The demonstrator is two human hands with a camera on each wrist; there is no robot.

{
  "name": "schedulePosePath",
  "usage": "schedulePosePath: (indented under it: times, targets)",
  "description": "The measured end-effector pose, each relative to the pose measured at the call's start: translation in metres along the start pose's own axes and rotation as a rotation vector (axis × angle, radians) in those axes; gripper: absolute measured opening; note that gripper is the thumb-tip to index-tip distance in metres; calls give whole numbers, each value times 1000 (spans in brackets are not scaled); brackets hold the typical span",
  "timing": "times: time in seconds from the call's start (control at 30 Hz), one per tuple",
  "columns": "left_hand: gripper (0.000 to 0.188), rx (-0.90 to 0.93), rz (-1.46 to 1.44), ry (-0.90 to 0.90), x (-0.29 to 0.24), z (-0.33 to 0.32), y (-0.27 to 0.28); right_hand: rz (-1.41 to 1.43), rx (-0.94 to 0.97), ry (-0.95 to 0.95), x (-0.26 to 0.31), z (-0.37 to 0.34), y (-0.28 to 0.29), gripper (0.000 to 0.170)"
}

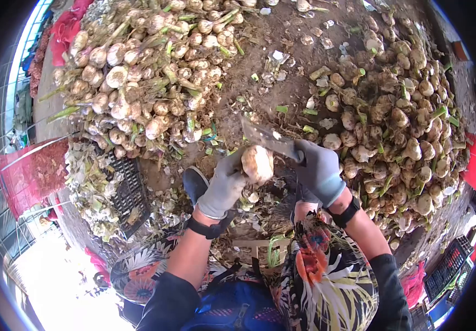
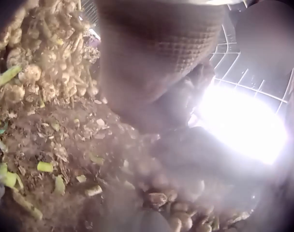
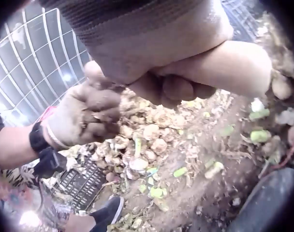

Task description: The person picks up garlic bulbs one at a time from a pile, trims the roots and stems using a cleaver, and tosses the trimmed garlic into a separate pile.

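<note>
In the head view my gloved left hand [image 1: 222, 186] grips a large pale garlic bulb [image 1: 258, 165], its fingers curled about the bulb's left side. Held in my gloved right hand [image 1: 320, 173] is a knife whose broad, dirt-smeared blade [image 1: 265, 138] points left, just above the bulb and overlapping the left fingertips' area. The right fingers wrap round the handle and mostly hide it. The right wrist view shows the left hand [image 3: 91, 116] with curled fingers, beyond the right hand [image 3: 156, 43]. In the left wrist view the left hand [image 2: 156, 58] is blurred and hides the bulb.
A big heap of garlic with stems [image 1: 138, 83] lies at the far left, and another garlic heap [image 1: 397, 127] at the right. Cut stem pieces [image 1: 282, 109] and skins litter the soil between. A black crate [image 1: 131, 190] and red mesh bag [image 1: 34, 174] stand left; a shoe [image 1: 195, 185] is below.
</note>
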State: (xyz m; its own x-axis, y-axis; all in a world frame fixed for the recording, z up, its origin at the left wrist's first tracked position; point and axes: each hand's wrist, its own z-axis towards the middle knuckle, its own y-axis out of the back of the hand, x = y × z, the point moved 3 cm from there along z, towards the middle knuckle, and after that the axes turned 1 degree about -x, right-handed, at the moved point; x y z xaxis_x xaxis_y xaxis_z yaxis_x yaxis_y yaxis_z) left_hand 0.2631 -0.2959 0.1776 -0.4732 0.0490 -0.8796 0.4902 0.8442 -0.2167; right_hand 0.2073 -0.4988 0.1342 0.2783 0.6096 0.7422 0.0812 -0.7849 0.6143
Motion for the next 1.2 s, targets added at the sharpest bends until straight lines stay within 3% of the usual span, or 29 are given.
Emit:
schedulePosePath:
  times: [0.07,0.13,0.17,0.2,0.23,0.27,0.33,0.37,0.4,0.47,0.5,0.53,0.6,0.67,0.7,0.87,0.93,0.97,1.13,1.2]
  targets:
    - [33,-15,-60,65,11,-2,10,113,-122,190,19,-13,4,22]
    - [30,-167,116,-203,16,-7,8,-44,-4,289,46,-18,16,30]
    - [32,-147,74,-239,11,-13,9,-103,-22,309,50,-17,18,28]
    - [34,-39,-70,-102,9,-14,13,-162,-38,327,53,-16,20,26]
    - [36,47,-201,49,4,-16,16,-122,10,169,45,-12,18,23]
    - [36,50,-203,36,-4,-19,9,-85,54,12,32,-6,13,20]
    - [42,-52,-155,86,-16,-25,-2,-232,-1,19,22,2,5,20]
    - [46,-18,188,-10,-14,-21,3,363,35,-149,23,0,2,21]
    - [52,15,147,-87,-6,-18,-1,956,71,-329,24,-7,-3,22]
    - [58,-103,725,-508,-11,-17,-6,1088,63,-209,43,-4,5,24]
    - [58,-118,717,-526,-8,-17,-10,1094,95,-206,44,-3,3,23]
    - [50,-319,602,-364,-6,-17,-9,1099,125,-204,50,-3,5,22]
    - [44,-521,457,-217,-6,-25,-5,1029,105,-130,69,-4,11,24]
    - [34,-343,-516,170,-3,-37,-8,940,43,1,85,-8,15,20]
    - [32,-258,-573,48,1,-39,-6,817,64,67,77,-6,10,20]
    - [37,-108,-603,-144,-18,-63,1,436,65,232,113,-22,26,28]
    - [44,-289,-391,-147,-26,-75,-5,44,25,238,123,-31,25,30]
    - [48,-282,-222,-248,-23,-73,-8,-26,48,270,128,-32,28,32]
    - [33,-315,47,-301,-29,-75,-10,-193,90,318,146,-45,50,32]
    - [25,-522,395,-356,-53,-86,-19,-268,57,314,143,-47,60,28]
